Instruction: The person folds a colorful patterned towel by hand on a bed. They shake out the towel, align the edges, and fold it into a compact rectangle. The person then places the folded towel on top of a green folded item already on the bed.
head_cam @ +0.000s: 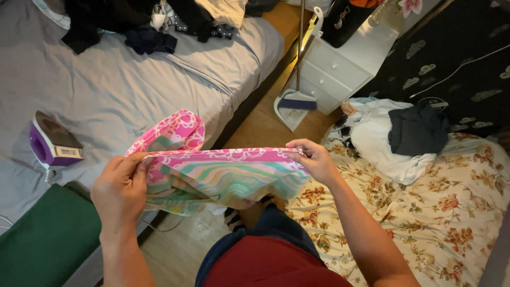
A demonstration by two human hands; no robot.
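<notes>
Between a grey-sheeted bed (106, 90) and floral bedding (435, 212), our left hand (121, 192) and right hand (314, 159) pinch a pink-bordered, pastel-striped cloth (223, 178) stretched taut above our knees; a loosened pinch could drop one end floorward.

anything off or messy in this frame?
Hands look fine: left hand and right hand stretch a pink patterned cloth evenly. Oddities: iron sits on the grey bedsheet; clothes heap beyond.

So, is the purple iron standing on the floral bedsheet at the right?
No, the purple iron sits on the grey bedsheet at the left, far from the floral sheet.
</notes>
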